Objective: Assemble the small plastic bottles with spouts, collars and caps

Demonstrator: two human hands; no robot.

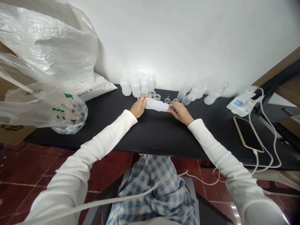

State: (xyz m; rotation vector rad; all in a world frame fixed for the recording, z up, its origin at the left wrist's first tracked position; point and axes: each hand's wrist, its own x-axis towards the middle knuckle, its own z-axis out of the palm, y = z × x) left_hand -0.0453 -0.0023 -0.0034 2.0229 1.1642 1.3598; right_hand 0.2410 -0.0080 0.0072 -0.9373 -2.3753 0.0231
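A frosted white baby bottle lies almost level just above the black table, its neck pointing right. My left hand is wrapped round its base end. At the neck, my right hand pinches a small see-through piece against the bottle's mouth; the fingers partly hide it, and it looks like a teat. Just behind the bottle lie clear collar rings and a loose clear teat. Clear ribbed caps stand behind my right hand.
Several upright bottles stand against the wall; capped ones are at right. Plastic bags crowd the table's left. A phone with a white cable and a clear plastic case lie at right. Another cable crosses my lap.
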